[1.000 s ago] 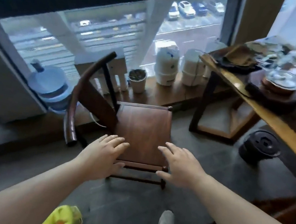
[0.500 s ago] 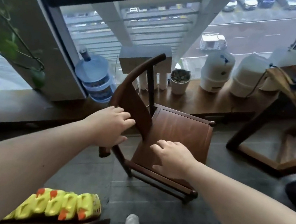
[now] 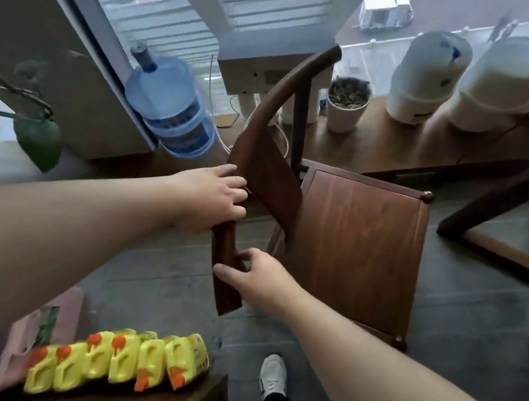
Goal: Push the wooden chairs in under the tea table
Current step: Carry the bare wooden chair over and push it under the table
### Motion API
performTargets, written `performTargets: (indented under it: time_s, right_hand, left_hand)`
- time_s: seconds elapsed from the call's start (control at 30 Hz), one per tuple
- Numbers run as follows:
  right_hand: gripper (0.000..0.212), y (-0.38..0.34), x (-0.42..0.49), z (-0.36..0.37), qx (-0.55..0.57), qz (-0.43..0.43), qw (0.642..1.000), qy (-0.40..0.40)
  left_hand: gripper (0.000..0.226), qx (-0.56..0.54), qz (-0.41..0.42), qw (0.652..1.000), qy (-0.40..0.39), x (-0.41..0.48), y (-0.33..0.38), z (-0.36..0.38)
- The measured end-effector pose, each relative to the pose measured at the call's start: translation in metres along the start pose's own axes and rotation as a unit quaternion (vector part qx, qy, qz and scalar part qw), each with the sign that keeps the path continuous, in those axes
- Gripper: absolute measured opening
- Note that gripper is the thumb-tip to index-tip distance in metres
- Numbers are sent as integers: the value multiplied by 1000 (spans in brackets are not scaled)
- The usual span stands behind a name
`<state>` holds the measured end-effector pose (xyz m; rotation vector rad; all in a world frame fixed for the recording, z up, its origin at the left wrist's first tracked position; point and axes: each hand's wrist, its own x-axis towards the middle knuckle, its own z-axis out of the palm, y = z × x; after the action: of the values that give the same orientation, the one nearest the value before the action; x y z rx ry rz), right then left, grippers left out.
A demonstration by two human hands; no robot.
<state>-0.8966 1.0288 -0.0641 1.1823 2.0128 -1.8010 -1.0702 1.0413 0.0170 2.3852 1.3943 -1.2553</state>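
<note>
A dark wooden chair with a curved backrest stands on the grey floor in the middle of the view, its seat toward the right. My left hand grips the curved back rail near its middle. My right hand holds the near end of the same rail, fingers wrapped around it. The tea table shows only at the right edge, as a dark angled leg, a base frame and a corner of its top.
A wooden sill under the window carries a blue water bottle, a small potted plant and two white canisters. A low table corner with yellow toy ducks sits at the lower left. My shoe is below the chair.
Both hands left the seat area and took hold of the backrest rail. The view swung left and closer, so the tea table slid to the right edge.
</note>
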Motion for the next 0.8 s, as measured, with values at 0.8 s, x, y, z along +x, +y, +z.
performTargets:
  time_s: [0.8]
  right_hand:
    - [35,50,-96,9,33,34,997,53]
  left_hand:
    - [31,-18,-116,991,59,5,113,-28]
